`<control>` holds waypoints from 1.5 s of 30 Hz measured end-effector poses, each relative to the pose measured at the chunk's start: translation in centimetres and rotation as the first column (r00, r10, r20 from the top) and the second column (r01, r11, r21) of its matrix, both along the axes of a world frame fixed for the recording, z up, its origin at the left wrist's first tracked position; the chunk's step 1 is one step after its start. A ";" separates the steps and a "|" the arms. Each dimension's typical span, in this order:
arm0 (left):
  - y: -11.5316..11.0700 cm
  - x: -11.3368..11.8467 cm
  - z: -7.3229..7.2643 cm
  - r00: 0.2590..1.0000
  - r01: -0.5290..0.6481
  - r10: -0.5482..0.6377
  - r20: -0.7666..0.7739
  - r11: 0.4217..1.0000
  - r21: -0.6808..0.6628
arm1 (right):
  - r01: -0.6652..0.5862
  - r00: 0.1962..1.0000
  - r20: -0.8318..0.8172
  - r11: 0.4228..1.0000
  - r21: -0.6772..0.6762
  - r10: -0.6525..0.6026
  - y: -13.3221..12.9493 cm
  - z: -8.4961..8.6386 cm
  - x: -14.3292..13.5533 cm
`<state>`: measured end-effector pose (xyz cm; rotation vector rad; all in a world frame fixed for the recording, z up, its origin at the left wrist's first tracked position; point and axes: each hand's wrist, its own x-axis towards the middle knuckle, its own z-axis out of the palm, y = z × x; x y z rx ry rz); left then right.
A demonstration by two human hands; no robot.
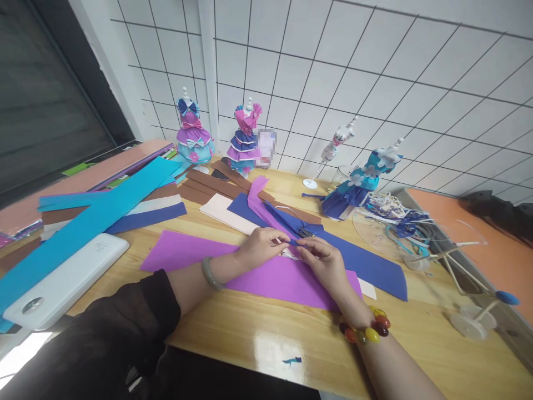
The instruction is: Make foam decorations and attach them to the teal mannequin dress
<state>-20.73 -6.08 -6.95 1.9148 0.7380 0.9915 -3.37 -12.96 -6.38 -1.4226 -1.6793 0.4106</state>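
Over a purple crepe paper sheet (183,255), both hands pinch a small dark blue paper piece (293,242). My left hand (263,245) has its fingertips closed on one end of it. At the other end, thumb and fingers of my right hand (325,260) are pressed together on it. Just beyond the fingers lies a dark-bladed tool (307,232), perhaps scissors, partly hidden. Behind it are a dark blue paper sheet (375,266) and a lighter purple strip (259,201). Something small and white shows beneath the fingertips, too blurred to name.
Miniature dress forms in paper dresses (194,136) stand along the tiled wall, with one bare white form (333,150). Turquoise strips (104,214) and a white power bank-like box (69,280) lie left. At right are paper scraps (400,214) and wooden stick stands (470,322).
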 end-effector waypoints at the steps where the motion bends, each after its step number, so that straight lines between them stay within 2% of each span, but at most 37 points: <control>1: 0.0 0.0 0.0 1.000 0.004 -0.004 0.005 1.000 -0.018 | 0.002 1.000 -0.006 1.000 0.002 -0.002 0.0 0.0 0.0; 5: 0.0 0.0 0.1 1.000 0.015 -0.014 0.013 0.997 -0.076 | 0.032 0.998 -0.056 0.999 -0.005 -0.032 0.0 0.1 -0.1; 10: -0.1 0.0 0.3 0.999 0.022 -0.016 0.051 0.992 -0.127 | 0.041 0.964 -0.257 0.993 -0.106 -0.068 -0.1 0.4 -0.4; 14: -0.2 -0.1 0.5 0.998 0.010 -0.004 0.056 0.994 -0.105 | 0.019 0.932 -0.355 0.986 -0.163 -0.077 -0.1 0.3 -0.2; 23: 0.1 0.0 0.4 0.993 0.041 -0.038 0.110 0.999 -0.019 | 0.036 0.896 -0.426 0.977 -0.208 -0.124 -0.1 0.6 -0.3; 29: 0.2 0.2 0.2 0.980 0.077 -0.052 0.192 0.990 -0.122 | 0.033 0.882 -0.455 0.979 -0.203 -0.124 -0.1 0.8 -0.5; 37: 0.1 0.4 0.5 0.978 0.107 -0.047 0.202 0.949 -0.297 | 0.021 0.904 -0.418 0.985 -0.169 -0.091 -0.2 0.7 -0.4; 45: 0.2 0.4 0.2 0.984 0.100 -0.058 0.171 0.963 -0.250 | 0.015 0.903 -0.415 0.974 -0.225 -0.110 -0.3 0.7 -0.5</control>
